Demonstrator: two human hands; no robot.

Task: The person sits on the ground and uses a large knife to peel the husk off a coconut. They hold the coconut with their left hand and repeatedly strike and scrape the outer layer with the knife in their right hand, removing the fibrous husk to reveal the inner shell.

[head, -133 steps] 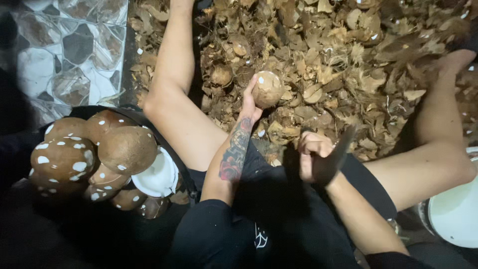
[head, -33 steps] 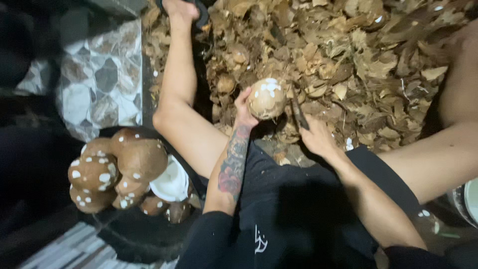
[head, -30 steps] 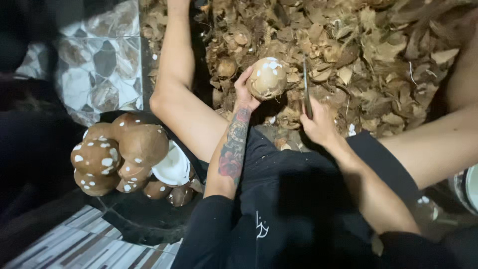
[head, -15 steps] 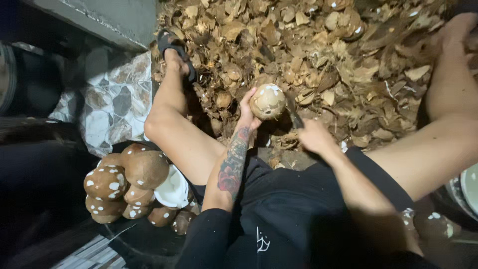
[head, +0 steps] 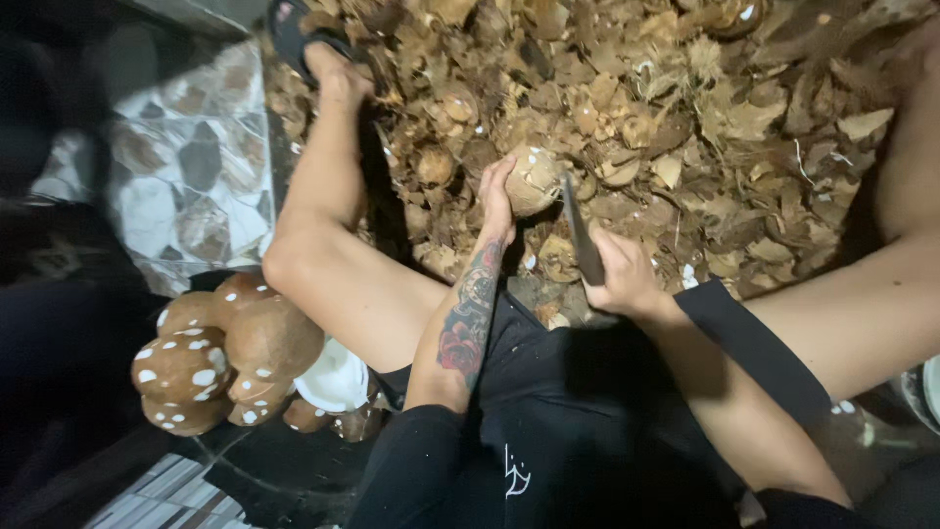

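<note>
My left hand (head: 496,201) grips a round brown coconut (head: 534,181) with white nicks, held out in front of me above a heap of husk scraps. My right hand (head: 617,274) holds a knife (head: 583,235). Its dark blade points up and stands just right of the coconut, close to it. My tattooed left forearm runs down toward my black shorts. Both my bare legs stretch out on either side of the heap.
Dry brown coconut husk pieces (head: 705,127) cover the ground ahead. A pile of peeled brown coconuts (head: 225,353) with white spots lies at my left in a dark tub, with a white broken one (head: 333,377). Patterned tiles (head: 186,167) lie at left. A white basin rim (head: 928,387) shows at far right.
The knife has pulled back from the coconut and now stands upright beside it. The coconut has turned in my left hand, showing fewer white nicks. The view shifted slightly.
</note>
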